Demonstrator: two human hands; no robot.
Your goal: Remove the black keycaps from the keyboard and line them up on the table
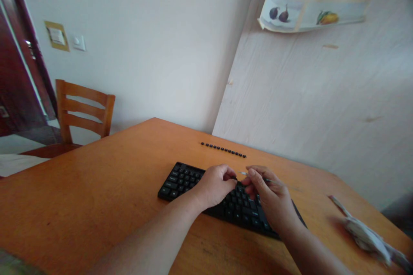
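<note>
A black keyboard (pixel 245 208) lies at a slant on the wooden table, partly covered by my hands and forearms. My left hand (pixel 217 187) is over its upper middle, thumb and index finger pinched together. A small black piece (pixel 235 178) shows at those fingertips, perhaps a keycap; too little of it is visible to be certain. Just to the right, my right hand (pixel 266 189) is closed around a thin, pen-like tool (pixel 244 173). Its pale narrow tip points left, towards my left fingertips. Behind the keyboard, several small black keycaps (pixel 222 149) stand in a line.
The wooden table (pixel 97 189) reaches back to the wall. At the right lies a pale cloth-like bundle (pixel 368 236) with a thin stick (pixel 339 205) beside it, blurred. A wooden chair (pixel 84 114) stands beyond the left edge. Fruit pictures (pixel 312 2) hang above.
</note>
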